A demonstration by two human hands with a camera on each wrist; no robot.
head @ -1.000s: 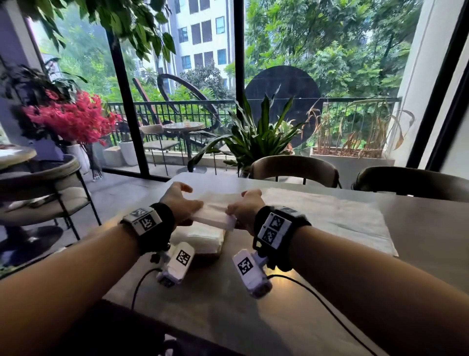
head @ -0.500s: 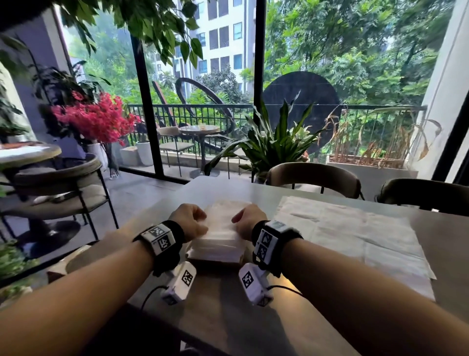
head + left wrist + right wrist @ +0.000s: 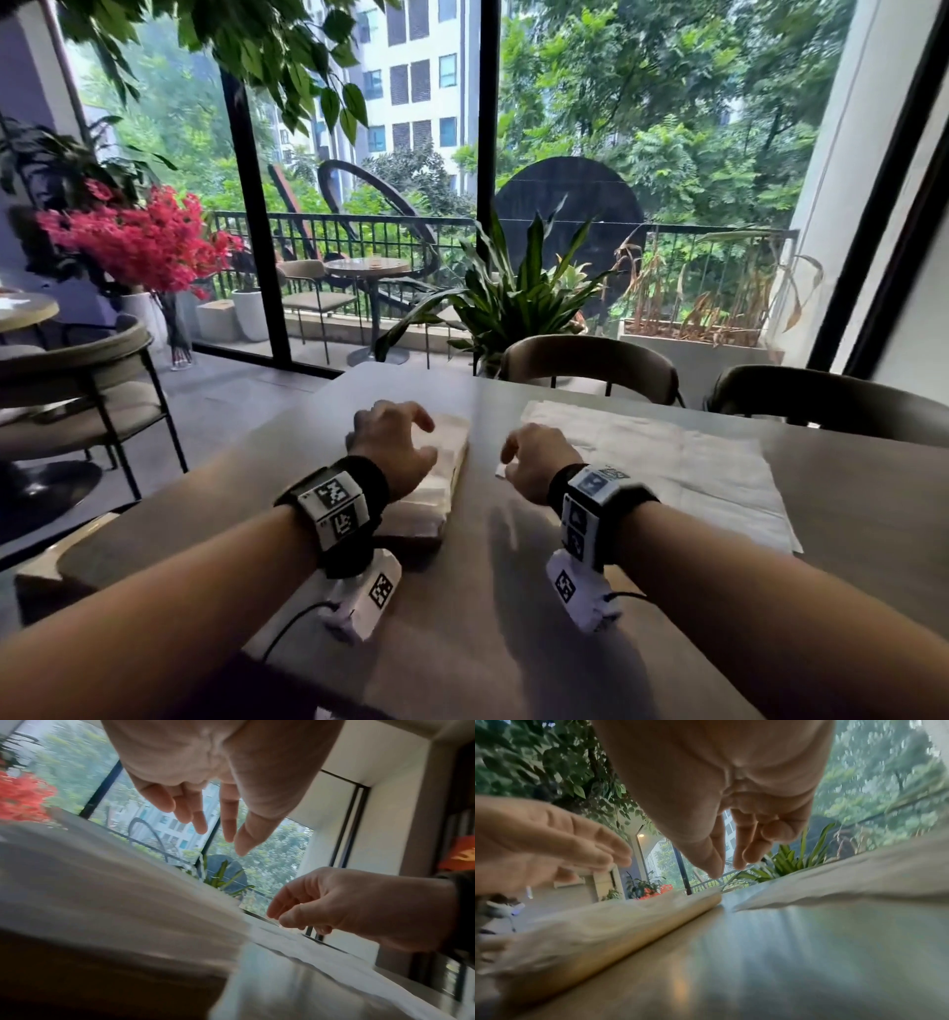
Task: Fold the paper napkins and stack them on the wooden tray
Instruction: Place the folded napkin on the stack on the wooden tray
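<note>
2 chairs (image 3: 590,362) face the grey table (image 3: 513,616), near a potted plant (image 3: 518,303) (red flowers (image 3: 138,241) left).

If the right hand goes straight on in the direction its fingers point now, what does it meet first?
Probably the near left corner of the unfolded paper napkins spread on the table; the right hand hovers just short of them, though depth is unclear.

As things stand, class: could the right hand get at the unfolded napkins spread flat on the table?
Probably yes. The right hand hangs empty, fingers loose, at the near left corner of the unfolded napkins; nothing lies between them. The left hand is over the folded stack, out of the way.
</note>
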